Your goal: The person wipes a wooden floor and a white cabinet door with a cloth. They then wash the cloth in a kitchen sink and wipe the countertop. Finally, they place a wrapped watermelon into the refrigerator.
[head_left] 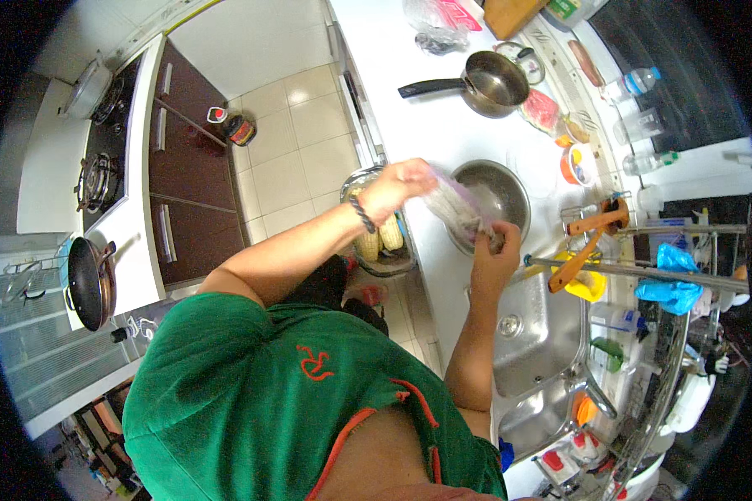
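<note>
A thin clear plastic bag (453, 203) is stretched between my two hands, slanting across a round metal bowl (522, 194) on the white counter. My left hand (399, 188), with a dark bracelet at the wrist, pinches the bag's upper left end. At the lower right end, my right hand (497, 244) grips it close to the bowl's near rim. Motion blurs the bag, and I cannot make out what is inside it. Below my left wrist, beside the counter's edge, pale yellow corn cobs (390, 233) lie in a clear-looking container.
A saucepan (495, 83) stands farther back on the counter, its black handle pointing left. A steel double sink (530, 355) lies to the right, near wooden utensils (575, 265) and a metal rack. Across the tiled floor is a stove (100, 179); a dark bottle (241, 130) stands by its cabinets.
</note>
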A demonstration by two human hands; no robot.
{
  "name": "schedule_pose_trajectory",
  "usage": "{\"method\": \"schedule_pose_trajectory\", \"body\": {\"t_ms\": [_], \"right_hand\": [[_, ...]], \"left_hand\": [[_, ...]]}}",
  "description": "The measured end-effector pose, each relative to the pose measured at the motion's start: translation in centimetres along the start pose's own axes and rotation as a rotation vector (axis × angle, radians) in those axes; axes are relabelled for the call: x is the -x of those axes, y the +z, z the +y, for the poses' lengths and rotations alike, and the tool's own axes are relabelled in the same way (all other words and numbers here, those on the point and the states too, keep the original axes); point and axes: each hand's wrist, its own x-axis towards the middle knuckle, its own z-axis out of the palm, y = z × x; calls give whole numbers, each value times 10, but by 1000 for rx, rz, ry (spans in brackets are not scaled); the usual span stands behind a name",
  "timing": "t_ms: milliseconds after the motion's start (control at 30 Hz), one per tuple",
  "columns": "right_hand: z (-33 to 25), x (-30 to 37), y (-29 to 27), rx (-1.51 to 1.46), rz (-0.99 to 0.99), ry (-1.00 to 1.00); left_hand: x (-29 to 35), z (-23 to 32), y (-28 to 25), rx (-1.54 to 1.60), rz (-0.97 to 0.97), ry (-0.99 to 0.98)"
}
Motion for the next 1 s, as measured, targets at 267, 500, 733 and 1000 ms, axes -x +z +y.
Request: {"method": "schedule_pose_trajectory", "body": {"t_ms": [267,500,733,1000], "right_hand": [[-19,-5,38,-847,-146,340],[-71,-14,167,-695,-577,613],[-97,-85,274,-814,-574,636],[-126,-141,265,-427,-355,352]], "left_hand": [[-12,51,-98,125,352,6],[-87,86,-228,-152,498,-110],[-244,181,-303,-885,351,305],[-369,99,-332,-1416,-428,62]]}}
